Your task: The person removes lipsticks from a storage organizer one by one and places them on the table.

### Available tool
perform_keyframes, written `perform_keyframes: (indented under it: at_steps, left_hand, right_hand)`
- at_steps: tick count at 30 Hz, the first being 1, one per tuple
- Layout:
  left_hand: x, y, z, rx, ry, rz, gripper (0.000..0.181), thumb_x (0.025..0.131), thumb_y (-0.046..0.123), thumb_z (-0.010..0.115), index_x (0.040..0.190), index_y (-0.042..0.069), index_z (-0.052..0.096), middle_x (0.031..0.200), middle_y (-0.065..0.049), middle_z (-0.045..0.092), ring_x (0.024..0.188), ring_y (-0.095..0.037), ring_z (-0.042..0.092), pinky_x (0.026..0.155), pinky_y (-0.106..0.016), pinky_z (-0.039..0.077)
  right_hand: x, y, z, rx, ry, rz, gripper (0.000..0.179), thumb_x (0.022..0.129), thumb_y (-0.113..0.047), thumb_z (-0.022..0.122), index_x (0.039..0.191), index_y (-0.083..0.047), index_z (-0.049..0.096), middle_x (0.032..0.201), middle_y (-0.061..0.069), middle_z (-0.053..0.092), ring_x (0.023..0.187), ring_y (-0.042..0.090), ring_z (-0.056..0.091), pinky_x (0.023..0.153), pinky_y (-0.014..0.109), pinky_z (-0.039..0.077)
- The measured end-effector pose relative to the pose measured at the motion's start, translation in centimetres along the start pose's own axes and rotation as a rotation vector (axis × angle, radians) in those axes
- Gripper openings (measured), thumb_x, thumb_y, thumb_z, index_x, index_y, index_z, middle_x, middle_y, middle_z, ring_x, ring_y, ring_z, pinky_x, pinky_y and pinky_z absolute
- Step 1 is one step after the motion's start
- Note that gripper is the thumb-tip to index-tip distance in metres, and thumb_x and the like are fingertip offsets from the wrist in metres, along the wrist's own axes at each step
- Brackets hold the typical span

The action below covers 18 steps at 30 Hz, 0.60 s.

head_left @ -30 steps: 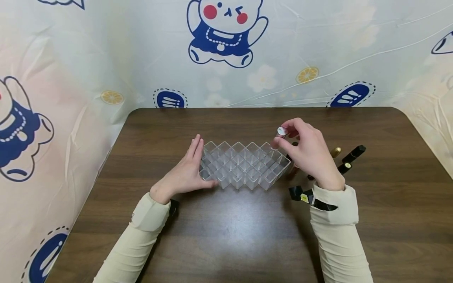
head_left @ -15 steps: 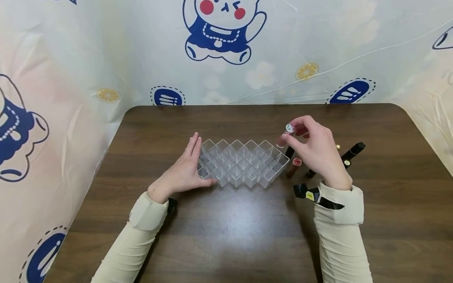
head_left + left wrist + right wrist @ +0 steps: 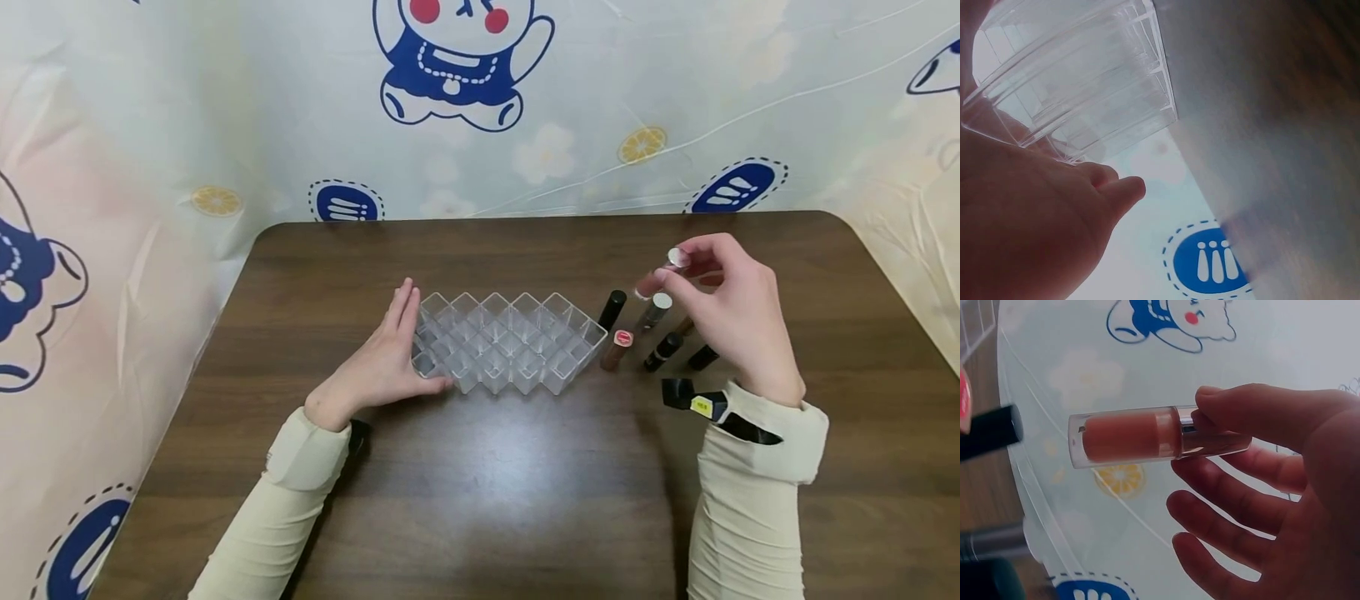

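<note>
My right hand [image 3: 738, 304] is raised above the right part of the table, pinching a lip gloss tube [image 3: 1125, 436] by its shiny silver cap. The tube's clear body shows pinkish colour inside, and its other fingers spread below the cap. My left hand [image 3: 378, 358] lies along the left end of a clear plastic lipstick organizer [image 3: 510, 342], fingers fairly straight at its side and thumb at the front corner. In the left wrist view, the organizer's transparent wall [image 3: 1104, 75] is right against the hand. Diamond-shaped compartments fill the organizer.
Right of the organizer stand several lip products: a black tube [image 3: 612, 309], a brown tube with a red top [image 3: 617, 350], a silver-topped tube [image 3: 655, 312] and a dark tube [image 3: 663, 352]. Another dark tube [image 3: 703, 358] is partly behind my right hand. A printed curtain [image 3: 570, 100] hangs behind the table.
My right hand has carried the lip gloss tube rightward, away from the organizer, uncovering more of the standing tubes. The left hand stays at the organizer. The head view has shifted slightly.
</note>
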<state>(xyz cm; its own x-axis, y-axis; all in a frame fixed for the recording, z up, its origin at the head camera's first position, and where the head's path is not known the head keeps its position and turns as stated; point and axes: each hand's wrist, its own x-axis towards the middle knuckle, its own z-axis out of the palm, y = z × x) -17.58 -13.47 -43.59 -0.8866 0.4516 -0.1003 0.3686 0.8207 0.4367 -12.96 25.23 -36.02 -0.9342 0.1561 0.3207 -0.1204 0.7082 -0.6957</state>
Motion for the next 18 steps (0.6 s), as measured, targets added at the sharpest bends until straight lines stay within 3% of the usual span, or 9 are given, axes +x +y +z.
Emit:
perform_keyframes:
  at_steps: [10,18]
  left_hand:
    - [0.1,-0.1,0.0,0.006,-0.005,0.003,0.132,0.069,0.058,0.078,0.154,0.007,-0.010,0.162,-0.004,-0.021,0.151,-0.028,-0.008,0.119,-0.052,0.020]
    - [0.1,-0.2,0.1,0.010,-0.002,0.003,0.132,0.070,0.058,0.077,0.154,0.008,-0.011,0.162,-0.005,-0.020,0.151,-0.028,-0.007,0.118,-0.052,0.021]
  right_hand:
    - [-0.7,1.8,-2.2,-0.004,0.075,0.093,0.031,0.089,-0.031,0.068,0.112,-0.012,0.060,0.090,-0.022,0.056,0.080,-0.009,0.056,0.071,0.007,0.040]
    - [-1.0,3.2,-3.5,0.006,0.140,0.129,0.021,0.087,-0.027,0.071,0.104,-0.018,0.062,0.087,-0.026,0.056,0.082,-0.010,0.055,0.072,0.002,0.041]
